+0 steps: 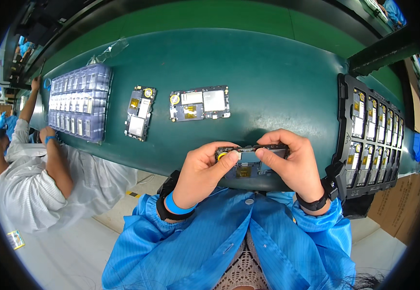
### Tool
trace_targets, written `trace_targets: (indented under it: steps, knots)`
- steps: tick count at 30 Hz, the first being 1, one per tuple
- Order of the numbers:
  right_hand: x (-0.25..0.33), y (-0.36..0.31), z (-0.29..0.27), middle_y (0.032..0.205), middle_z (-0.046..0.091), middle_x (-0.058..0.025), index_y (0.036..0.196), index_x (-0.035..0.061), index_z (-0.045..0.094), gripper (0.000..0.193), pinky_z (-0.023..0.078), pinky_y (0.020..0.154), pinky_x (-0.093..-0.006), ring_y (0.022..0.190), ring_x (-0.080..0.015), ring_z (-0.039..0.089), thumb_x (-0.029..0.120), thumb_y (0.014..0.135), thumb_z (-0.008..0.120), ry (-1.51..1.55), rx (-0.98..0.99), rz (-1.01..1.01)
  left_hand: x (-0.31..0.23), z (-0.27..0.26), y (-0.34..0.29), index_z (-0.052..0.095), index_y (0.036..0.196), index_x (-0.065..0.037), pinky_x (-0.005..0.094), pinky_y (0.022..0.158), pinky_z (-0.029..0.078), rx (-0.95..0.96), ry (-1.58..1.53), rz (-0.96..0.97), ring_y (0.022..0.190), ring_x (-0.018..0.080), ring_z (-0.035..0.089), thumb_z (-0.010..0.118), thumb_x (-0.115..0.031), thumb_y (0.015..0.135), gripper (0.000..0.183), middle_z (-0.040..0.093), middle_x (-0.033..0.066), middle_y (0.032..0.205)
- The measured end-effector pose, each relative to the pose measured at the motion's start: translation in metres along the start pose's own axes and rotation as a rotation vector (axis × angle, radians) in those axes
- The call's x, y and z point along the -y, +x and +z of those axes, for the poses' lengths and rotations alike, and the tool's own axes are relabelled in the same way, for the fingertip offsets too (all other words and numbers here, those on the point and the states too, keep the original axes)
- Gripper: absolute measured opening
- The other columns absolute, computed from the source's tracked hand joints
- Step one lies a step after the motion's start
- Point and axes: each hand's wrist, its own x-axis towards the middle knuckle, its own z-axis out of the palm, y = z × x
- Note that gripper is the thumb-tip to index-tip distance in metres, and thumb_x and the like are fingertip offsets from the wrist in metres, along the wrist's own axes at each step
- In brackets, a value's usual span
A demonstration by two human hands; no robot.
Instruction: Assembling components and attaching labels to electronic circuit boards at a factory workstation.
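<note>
Left hand (199, 170) and right hand (291, 162) grip 1 circuit board (247, 162) above the belt's (277, 82) near edge.

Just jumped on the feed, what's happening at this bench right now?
A person in a blue coat holds a small circuit board in both hands, left hand and right hand, at the near edge of a green belt. Two more boards lie loose on it. A black tray of boards sits to the right, a clear blue tray to the left, where a co-worker's arms rest.
</note>
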Motion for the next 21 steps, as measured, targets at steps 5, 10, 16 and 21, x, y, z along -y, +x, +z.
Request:
trace_targets:
  steps: [5, 10, 16, 21]
  knots:
    - [-0.0035, 0.0017, 0.002, 0.078, 0.065, -0.0063, 0.086, -0.0009, 0.062, 0.016, 0.044, 0.061, -0.0228, 0.074, -0.011, 0.06, 0.008, 0.074, 0.067, 0.01, -0.022, 0.013, 0.0012, -0.0024, 0.0017, 0.056, 0.103, 0.004, 0.0205, 0.067, 0.046, 0.0, 0.054, -0.049, 0.077, 0.0065, 0.056, 0.056, -0.01, 0.087, 0.02, 0.062, 0.0054, 0.089]
    - [-0.0043, 0.0006, 0.0019, 0.077, 0.065, -0.0066, 0.085, -0.0012, 0.063, 0.016, 0.044, 0.06, -0.0233, 0.072, -0.0117, 0.06, 0.009, 0.074, 0.068, 0.027, -0.02, 0.001, 0.002, -0.0015, 0.0009, 0.056, 0.101, 0.004, 0.0207, 0.068, 0.046, 0.007, 0.05, -0.034, 0.077, 0.0064, 0.056, 0.056, -0.007, 0.087, 0.018, 0.062, 0.0049, 0.088]
    - [-0.0047, 0.0035, 0.0019, 0.076, 0.065, -0.0081, 0.086, -0.0018, 0.063, 0.017, 0.046, 0.062, -0.0244, 0.07, -0.0127, 0.061, 0.008, 0.073, 0.068, 0.009, -0.032, -0.002, 0.0005, -0.0017, 0.0025, 0.056, 0.102, 0.004, 0.0212, 0.07, 0.046, 0.009, 0.031, -0.08, 0.079, 0.0073, 0.056, 0.055, -0.007, 0.087, 0.018, 0.062, 0.006, 0.089]
    - [-0.0009, 0.0067, 0.0002, 0.073, 0.065, -0.0095, 0.085, -0.0018, 0.064, 0.018, 0.046, 0.06, -0.0241, 0.066, -0.0121, 0.06, 0.013, 0.075, 0.067, -0.004, -0.001, 0.068, 0.0029, -0.0028, 0.0066, 0.056, 0.102, 0.004, 0.0195, 0.063, 0.045, 0.029, -0.072, -0.074, 0.075, 0.0054, 0.054, 0.054, -0.015, 0.089, 0.023, 0.061, 0.0038, 0.086]
